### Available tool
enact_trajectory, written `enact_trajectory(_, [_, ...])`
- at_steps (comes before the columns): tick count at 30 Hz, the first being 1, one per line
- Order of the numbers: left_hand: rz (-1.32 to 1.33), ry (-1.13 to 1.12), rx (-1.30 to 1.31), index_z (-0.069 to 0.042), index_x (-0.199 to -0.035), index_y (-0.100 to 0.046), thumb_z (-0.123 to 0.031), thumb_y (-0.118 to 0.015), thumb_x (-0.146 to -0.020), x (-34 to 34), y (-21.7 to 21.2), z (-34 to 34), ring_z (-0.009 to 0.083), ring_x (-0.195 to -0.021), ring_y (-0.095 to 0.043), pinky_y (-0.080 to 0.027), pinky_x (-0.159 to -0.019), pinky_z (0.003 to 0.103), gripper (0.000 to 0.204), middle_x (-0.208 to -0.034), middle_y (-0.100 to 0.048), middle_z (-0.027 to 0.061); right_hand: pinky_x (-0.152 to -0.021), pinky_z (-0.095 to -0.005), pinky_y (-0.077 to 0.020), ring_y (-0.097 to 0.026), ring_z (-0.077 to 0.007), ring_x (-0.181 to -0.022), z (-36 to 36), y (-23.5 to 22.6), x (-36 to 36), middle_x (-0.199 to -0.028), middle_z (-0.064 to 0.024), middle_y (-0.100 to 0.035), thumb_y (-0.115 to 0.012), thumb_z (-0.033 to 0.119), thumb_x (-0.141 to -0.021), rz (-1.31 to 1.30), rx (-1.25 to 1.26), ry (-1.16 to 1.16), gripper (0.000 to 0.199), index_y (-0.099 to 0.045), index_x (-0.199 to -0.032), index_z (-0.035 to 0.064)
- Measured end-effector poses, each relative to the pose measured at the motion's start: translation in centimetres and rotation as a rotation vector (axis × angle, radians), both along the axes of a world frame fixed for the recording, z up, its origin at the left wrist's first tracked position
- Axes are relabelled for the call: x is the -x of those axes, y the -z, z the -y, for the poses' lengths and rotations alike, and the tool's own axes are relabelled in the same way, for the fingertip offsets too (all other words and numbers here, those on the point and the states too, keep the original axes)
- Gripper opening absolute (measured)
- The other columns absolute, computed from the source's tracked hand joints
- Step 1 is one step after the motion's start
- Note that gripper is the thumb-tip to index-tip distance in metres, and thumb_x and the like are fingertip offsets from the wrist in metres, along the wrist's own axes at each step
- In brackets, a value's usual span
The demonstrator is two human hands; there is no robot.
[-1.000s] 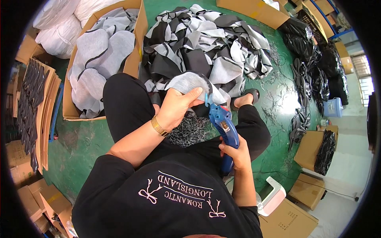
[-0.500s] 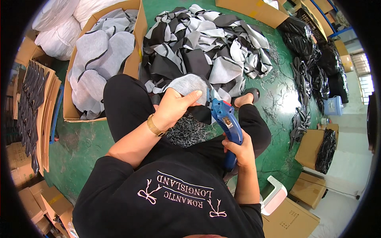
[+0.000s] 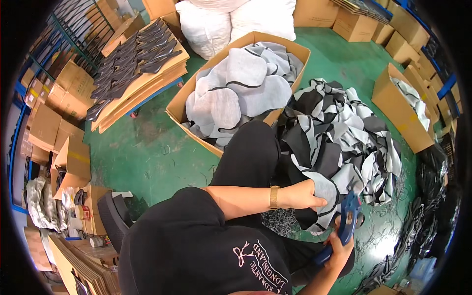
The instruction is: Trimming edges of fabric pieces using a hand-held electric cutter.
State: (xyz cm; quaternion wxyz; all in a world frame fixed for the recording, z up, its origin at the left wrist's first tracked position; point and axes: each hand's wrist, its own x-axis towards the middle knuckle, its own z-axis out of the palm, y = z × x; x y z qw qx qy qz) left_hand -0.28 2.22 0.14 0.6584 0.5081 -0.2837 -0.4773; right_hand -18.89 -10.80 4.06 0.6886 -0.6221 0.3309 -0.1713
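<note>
My left hand (image 3: 299, 194), with a gold watch at the wrist, pinches a rounded grey fabric piece (image 3: 326, 189) with a dark edge. My right hand (image 3: 339, 250) is wrapped round the handle of a blue handheld electric cutter (image 3: 349, 219). The cutter's head is close beside the right edge of the fabric; whether the blade touches it I cannot tell. Below the fabric, thin cut scraps (image 3: 281, 222) lie heaped between my legs. Just beyond my hands spreads a loose pile of grey and black fabric pieces (image 3: 319, 150).
An open carton (image 3: 189, 101) filled with grey fabric pieces stands ahead, with white sacks (image 3: 204, 29) behind it. At the left, black strips (image 3: 140, 56) cover stacked cardboard sheets. Another carton (image 3: 400, 110) stands beyond the pile at right, near black plastic bags (image 3: 427, 177).
The view has turned left, so the carton, the pile and both hands appear farther right. Both hands keep hold of the fabric piece and the cutter.
</note>
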Motion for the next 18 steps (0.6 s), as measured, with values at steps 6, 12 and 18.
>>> enact_trajectory(6, [-0.059,-0.046,0.067,-0.008,-0.115,-0.059,-0.019,-0.067,-0.086,0.6,-0.3,-0.7,0.0081,-0.09,-0.058,-0.051,-0.073,0.025,0.032,-0.104,-0.063,-0.0007,-0.064,-0.0238,-0.0449,-0.054,-0.0093,-0.071,-1.0,-0.6,-5.3,-0.081,-0.0007,-0.059,-0.078,0.013,-0.069,-0.052,0.386,-0.068,0.035,-0.059,-0.096,0.0012])
enact_trajectory(12, [-0.637,-0.196,0.104,-0.004,-0.108,-0.061,-0.007,-0.065,-0.088,-0.7,0.5,0.5,0.0139,-0.091,-0.064,-0.053,-0.08,0.029,0.021,-0.101,-0.065,0.0028,-0.062,-0.0242,-0.0463,-0.056,-0.0101,-0.066,-0.2,1.2,-4.5,-0.08,-0.003,-0.059,-0.074,0.006,-0.069,-0.086,0.098,-0.074,0.032,-0.059,-0.096,0.0002])
enact_trajectory(18, [-0.726,-0.202,0.068,-0.002,-0.106,-0.061,-0.009,-0.063,-0.089,-1.1,0.8,0.8,0.017,-0.092,-0.065,-0.055,-0.082,0.032,0.019,-0.102,-0.066,0.0056,-0.063,-0.0259,-0.0499,-0.059,-0.0139,-0.069,0.4,1.3,-0.7,-0.083,-0.0054,-0.059,-0.071,0.008,-0.072,0.018,-0.095,0.029,0.033,-0.058,-0.101,-0.0022])
